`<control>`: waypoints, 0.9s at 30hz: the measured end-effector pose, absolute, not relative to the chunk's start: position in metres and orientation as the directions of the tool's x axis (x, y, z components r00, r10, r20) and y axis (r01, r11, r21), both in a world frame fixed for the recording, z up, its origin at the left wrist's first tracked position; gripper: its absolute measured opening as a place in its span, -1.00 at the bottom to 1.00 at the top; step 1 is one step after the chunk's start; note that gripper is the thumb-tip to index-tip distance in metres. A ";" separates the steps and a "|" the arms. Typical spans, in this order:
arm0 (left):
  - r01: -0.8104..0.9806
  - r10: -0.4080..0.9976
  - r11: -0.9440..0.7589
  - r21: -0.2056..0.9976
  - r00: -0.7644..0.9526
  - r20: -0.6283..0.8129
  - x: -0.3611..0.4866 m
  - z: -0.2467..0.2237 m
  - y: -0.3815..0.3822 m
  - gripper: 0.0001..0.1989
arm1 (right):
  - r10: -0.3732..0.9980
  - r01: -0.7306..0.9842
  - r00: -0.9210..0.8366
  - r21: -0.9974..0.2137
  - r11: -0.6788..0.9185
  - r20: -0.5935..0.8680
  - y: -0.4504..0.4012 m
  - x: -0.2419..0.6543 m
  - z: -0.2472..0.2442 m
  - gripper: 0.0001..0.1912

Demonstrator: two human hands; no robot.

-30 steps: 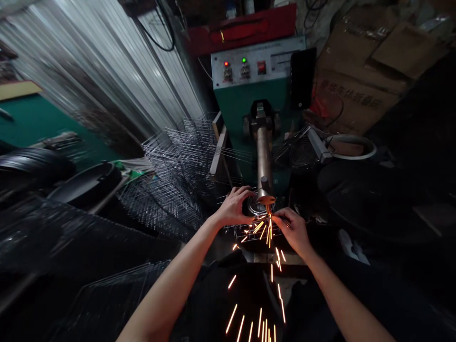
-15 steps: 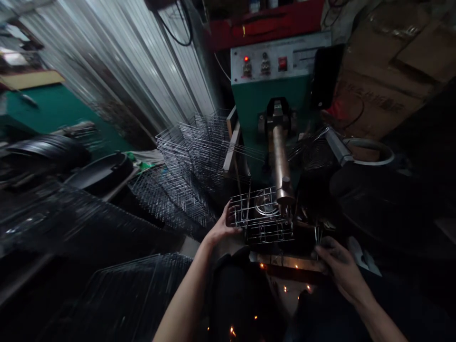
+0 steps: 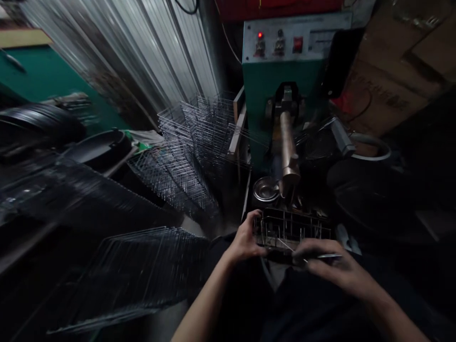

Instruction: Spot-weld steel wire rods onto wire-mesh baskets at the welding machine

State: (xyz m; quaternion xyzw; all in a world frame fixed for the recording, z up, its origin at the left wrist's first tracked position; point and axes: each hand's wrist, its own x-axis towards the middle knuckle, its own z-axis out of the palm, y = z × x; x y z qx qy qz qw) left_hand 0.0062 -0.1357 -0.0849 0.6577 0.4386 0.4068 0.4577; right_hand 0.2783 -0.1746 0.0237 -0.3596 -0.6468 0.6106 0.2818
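Holds the wire rack (image 3: 285,213) clear of the machine (image 3: 261,90) now, drawn toward the lap from its spot under the tip of the metal arm (image 3: 288,147) 0.5 s ago. Leaves the round tin (image 3: 266,190) uncovered just beyond, glimpsed through the rack's wires in the earlier frame. Shows 1 lit lamp, the red light (image 3: 260,35), same as 0.5 s ago; has lost the green glow and the streaming sparks of 1.0 s ago.

Runs left to right along the rack's long axis, dipping slightly toward the right end, with short wires standing up from the frame. Looks too dark to tell which face turns upward.

Clamps the rack's left end in the left hand (image 3: 245,241), thumb below and fingers above, forearm reaching up from the bottom edge. Brings the right hand (image 3: 335,263) in from well apart to the near side of the rack's right half, palm inward, fingers closed together on thin wires (image 3: 329,256). Cannot tell, through the blur, whether touching the rack there.
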 end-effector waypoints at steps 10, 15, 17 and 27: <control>0.404 0.946 -0.320 0.857 0.185 0.266 0.077 -0.084 -0.124 -0.26 | 0.715 0.636 -0.614 -0.326 0.699 0.335 -0.153 0.280 -0.028 -0.60; 0.372 0.951 -0.310 0.875 0.130 0.282 0.083 -0.089 -0.122 -0.28 | 0.639 0.641 -0.671 -0.140 0.755 0.377 -0.152 0.287 -0.034 -0.47; 0.361 0.952 -0.308 0.880 0.113 0.286 0.085 -0.093 -0.122 -0.28 | 0.632 0.630 -0.664 -0.157 0.761 0.399 -0.150 0.287 -0.035 -0.51; 0.338 0.946 -0.321 0.885 0.073 0.315 0.091 -0.101 -0.115 -0.22 | 0.657 0.608 -0.622 -0.265 0.748 0.425 -0.136 0.287 -0.041 -0.52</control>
